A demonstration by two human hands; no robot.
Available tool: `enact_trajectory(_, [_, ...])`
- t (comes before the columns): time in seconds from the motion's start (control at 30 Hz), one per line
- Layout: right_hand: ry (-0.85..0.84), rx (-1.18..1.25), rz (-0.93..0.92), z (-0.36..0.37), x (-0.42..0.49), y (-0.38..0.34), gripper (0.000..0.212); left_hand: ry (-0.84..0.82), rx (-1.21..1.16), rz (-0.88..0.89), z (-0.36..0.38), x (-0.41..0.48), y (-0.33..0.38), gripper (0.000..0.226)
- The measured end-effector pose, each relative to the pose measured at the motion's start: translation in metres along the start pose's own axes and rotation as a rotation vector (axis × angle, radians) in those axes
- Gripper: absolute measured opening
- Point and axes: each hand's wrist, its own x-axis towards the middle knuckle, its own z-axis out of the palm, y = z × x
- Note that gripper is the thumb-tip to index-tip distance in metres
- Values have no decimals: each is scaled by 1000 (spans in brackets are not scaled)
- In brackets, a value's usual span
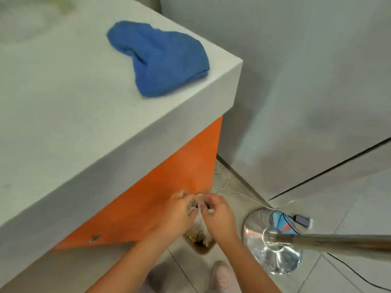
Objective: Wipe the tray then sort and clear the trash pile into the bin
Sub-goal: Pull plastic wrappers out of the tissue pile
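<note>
Both my hands meet low over a small brown bin [200, 248] on the floor beside the orange counter side. My left hand [179, 212] and my right hand [220, 214] pinch a small pale piece of trash [198, 200] between them, right above the bin's mouth. The bin holds a clear liner with scraps inside, mostly hidden by my hands. A crumpled blue cloth [163, 60] lies on the grey countertop [63, 106] near its far right corner. The tray is out of view.
A shiny metal stand base [273, 242] with a pole [338, 242] stands right of the bin. White cables [232, 193] and a small dark device [302, 220] lie on the tiled floor by the grey wall. My shoes [222, 278] are just below the bin.
</note>
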Motion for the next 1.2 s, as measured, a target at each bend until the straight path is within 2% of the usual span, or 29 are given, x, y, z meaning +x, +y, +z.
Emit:
enact_trajectory(0.2, [16, 418, -294, -76, -81, -138, 13, 265, -346, -45, -141, -114, 50, 17])
enact_trajectory(0.3, [-8, 451, -477, -101, -104, -206, 11, 381, -452, -46, -193, -157, 71, 15])
enact_trajectory(0.4, [-134, 428, -583, -112, -117, -265, 15, 519, -422, -40, -233, -183, 77, 21])
enact_trajectory(0.5, [-195, 328, -652, -108, -113, -314, 15, 681, -406, -98, -266, -197, 69, 21])
enact_trajectory(0.63, [-151, 154, -720, -84, -84, -374, 20, 786, -417, -160, -305, -211, 41, 21])
enact_trajectory(0.8, [-31, -166, -710, -48, -16, -452, 67, 954, -412, -271, -364, -224, -22, 22])
enact_trajectory(0.97, [16, -532, -630, -8, 45, -492, 93, 1095, -281, -513, -406, -234, -107, 16])
enact_trajectory(1.03, [-1, -644, -608, 7, 63, -491, 88, 1143, -164, -678, -416, -233, -138, 32])
enact_trajectory(1.1, [38, -666, -625, 18, 70, -487, 65, 1120, -90, -840, -422, -229, -159, 55])
enact_trajectory(1.2, [121, -371, -696, 26, 60, -482, 18, 953, -46, -953, -425, -217, -182, 73])
